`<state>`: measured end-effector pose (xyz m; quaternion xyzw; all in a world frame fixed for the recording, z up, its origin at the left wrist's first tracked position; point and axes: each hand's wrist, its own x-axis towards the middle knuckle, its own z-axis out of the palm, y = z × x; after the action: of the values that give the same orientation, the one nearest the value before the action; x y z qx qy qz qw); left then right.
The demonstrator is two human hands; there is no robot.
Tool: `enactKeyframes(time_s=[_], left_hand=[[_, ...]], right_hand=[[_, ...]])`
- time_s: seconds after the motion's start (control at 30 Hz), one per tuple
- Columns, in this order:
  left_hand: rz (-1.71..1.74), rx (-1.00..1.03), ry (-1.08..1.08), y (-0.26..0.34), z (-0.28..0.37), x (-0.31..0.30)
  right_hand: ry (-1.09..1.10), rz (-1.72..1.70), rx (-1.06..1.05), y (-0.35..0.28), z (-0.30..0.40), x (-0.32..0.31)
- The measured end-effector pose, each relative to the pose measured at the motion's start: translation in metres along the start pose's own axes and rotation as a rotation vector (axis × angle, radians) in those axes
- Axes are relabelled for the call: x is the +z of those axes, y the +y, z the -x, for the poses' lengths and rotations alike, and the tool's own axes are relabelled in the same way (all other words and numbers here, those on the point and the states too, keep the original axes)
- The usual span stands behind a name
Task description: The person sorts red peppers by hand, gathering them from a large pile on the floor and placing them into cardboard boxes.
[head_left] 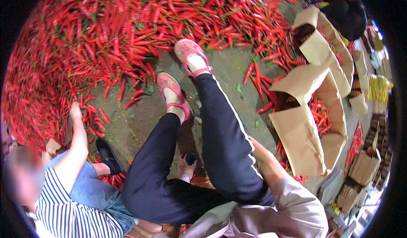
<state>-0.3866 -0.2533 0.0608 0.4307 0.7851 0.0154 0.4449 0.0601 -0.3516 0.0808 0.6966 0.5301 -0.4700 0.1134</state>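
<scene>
Neither of my hands can be made out. My right forearm runs from a light sleeve down behind my right leg, which hides the hand. Between my legs is a pale thing with a dark round end; I cannot tell what it is. In front of my pink shoes spreads a large heap of red chili peppers, some with green stems. A few loose chili peppers lie to the right, beside an open cardboard box that has more peppers inside.
At left, a person in a striped top sits close by, one hand at the heap's edge. Another open cardboard box stands farther up on the right, near a person in dark clothes. Stacked cardboard lies at far right.
</scene>
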Motion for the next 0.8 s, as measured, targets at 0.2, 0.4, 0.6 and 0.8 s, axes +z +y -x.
enactKeyframes(time_s=[0.2,0.4,0.6,0.8], left_hand=[[-0.026,0.04,-0.06,0.021,-0.005,0.001],[-0.051,0.132,-0.116,0.036,-0.017,0.002],[-0.067,0.219,-0.159,0.053,-0.023,0.0],[-0.049,0.247,-0.19,0.061,-0.026,0.003]], right_hand=[[0.137,0.081,-0.087,-0.035,-0.07,0.018],[0.252,0.183,-0.11,0.005,-0.041,0.062],[0.615,0.033,0.171,0.028,0.025,0.089],[0.528,-0.208,0.477,0.061,0.096,0.147]])
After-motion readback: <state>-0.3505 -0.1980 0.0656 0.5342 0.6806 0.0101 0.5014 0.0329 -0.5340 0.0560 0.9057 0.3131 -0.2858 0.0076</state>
